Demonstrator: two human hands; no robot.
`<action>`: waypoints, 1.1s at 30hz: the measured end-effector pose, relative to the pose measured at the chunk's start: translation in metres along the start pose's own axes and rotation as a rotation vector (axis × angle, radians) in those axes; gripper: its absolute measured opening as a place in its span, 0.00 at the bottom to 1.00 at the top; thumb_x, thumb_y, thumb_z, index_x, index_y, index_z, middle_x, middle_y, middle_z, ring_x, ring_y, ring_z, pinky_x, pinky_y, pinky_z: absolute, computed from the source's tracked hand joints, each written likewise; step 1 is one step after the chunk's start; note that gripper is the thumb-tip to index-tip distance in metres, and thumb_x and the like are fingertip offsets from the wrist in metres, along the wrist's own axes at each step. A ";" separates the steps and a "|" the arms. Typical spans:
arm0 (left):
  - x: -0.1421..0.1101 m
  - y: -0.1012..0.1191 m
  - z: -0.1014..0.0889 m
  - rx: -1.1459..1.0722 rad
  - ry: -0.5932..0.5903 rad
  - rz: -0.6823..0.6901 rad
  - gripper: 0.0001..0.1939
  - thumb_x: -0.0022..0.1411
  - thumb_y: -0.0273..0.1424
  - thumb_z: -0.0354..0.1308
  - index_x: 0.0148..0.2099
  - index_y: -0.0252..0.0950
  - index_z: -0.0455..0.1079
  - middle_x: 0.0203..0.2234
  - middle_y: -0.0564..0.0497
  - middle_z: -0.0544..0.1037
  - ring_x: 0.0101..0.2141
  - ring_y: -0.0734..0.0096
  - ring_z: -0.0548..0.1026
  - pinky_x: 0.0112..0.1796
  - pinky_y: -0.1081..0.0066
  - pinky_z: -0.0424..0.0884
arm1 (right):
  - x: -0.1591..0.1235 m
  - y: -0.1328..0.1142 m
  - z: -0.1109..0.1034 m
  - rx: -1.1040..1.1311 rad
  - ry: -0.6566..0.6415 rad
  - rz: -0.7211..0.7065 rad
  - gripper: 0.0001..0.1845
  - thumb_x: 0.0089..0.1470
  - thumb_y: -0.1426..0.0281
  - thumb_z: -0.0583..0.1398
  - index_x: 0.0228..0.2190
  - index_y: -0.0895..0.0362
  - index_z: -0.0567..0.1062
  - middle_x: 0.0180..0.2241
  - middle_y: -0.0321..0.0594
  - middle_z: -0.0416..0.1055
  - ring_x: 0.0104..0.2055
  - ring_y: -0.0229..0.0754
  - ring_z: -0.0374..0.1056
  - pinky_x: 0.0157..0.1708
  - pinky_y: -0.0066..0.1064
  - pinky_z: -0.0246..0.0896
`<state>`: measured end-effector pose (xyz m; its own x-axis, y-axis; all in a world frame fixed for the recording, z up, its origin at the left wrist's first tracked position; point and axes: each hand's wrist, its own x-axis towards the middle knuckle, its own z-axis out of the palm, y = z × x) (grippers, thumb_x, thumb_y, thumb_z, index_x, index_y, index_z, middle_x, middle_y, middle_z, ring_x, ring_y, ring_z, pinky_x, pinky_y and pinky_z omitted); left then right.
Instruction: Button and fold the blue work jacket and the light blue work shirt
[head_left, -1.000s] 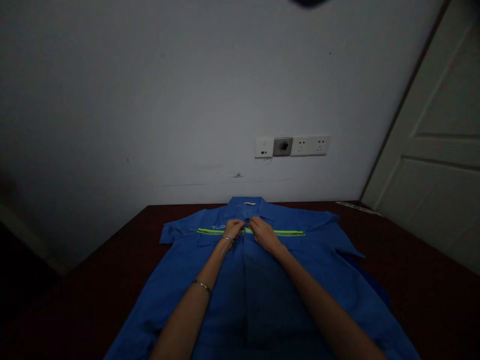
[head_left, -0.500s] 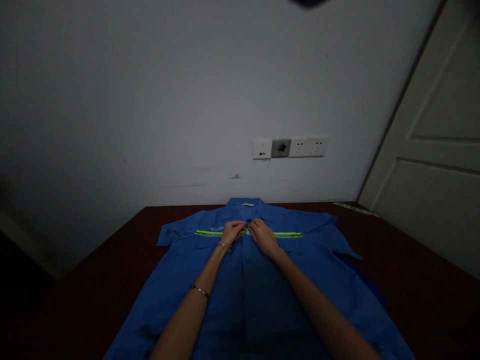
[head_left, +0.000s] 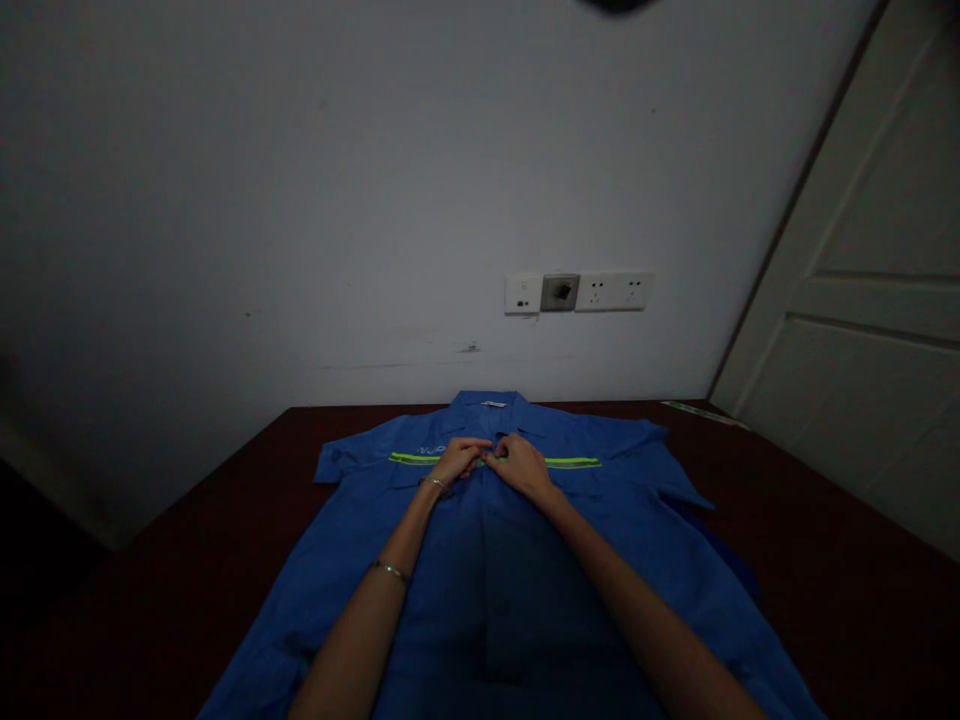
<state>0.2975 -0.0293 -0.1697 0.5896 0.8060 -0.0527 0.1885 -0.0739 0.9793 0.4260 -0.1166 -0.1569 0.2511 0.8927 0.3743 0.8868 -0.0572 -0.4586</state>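
Note:
A blue short-sleeved work shirt (head_left: 435,560) lies spread face up, its collar toward the wall. A yellow-green reflective stripe (head_left: 574,463) crosses its chest, with white lettering above the stripe on the left. My left hand (head_left: 459,459), a bracelet at its wrist, has its fingers bent at the front placket, the index finger reaching toward the other hand. Close beside it, my right hand (head_left: 520,463) pinches the placket edge at stripe height. The fingertips of both hands nearly meet. Any button between them is hidden.
The shirt rests on a dark red-brown table (head_left: 247,480) pushed against a pale wall (head_left: 360,200). Wall sockets (head_left: 577,293) sit above the collar. A white panelled door (head_left: 870,350) stands at the right, and a thin strip (head_left: 705,413) lies near the table's back right corner.
My left index finger has stretched out toward the right hand, and the left wrist has shifted slightly left. The right hand stays at the placket. The shirt lies much the same.

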 end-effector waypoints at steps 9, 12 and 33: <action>-0.016 0.025 -0.010 0.295 -0.100 -0.029 0.07 0.52 0.30 0.55 0.28 0.29 0.70 0.15 0.57 0.68 0.13 0.83 0.64 0.14 0.82 0.59 | 0.018 0.016 -0.031 0.094 -0.130 0.174 0.11 0.44 0.64 0.57 0.23 0.59 0.75 0.23 0.40 0.72 0.27 0.39 0.67 0.24 0.24 0.51; -0.035 0.035 -0.005 0.337 -0.196 -0.048 0.17 0.54 0.40 0.55 0.25 0.30 0.68 0.14 0.55 0.69 0.13 0.81 0.65 0.15 0.81 0.60 | 0.020 0.019 -0.034 0.145 -0.164 0.149 0.12 0.45 0.64 0.57 0.23 0.59 0.76 0.23 0.39 0.72 0.27 0.38 0.67 0.24 0.23 0.52; -0.085 0.004 0.017 0.100 -0.071 -0.159 0.10 0.52 0.29 0.56 0.20 0.31 0.66 0.09 0.57 0.66 0.10 0.84 0.60 0.12 0.82 0.53 | -0.063 -0.005 -0.033 0.177 -0.337 -0.373 0.06 0.45 0.76 0.58 0.29 0.59 0.74 0.29 0.38 0.71 0.31 0.36 0.66 0.32 0.25 0.58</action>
<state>0.2615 -0.1084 -0.1650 0.5993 0.7690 -0.2225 0.3592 -0.0098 0.9332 0.4188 -0.1867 -0.1519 -0.2332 0.9336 0.2721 0.8056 0.3422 -0.4837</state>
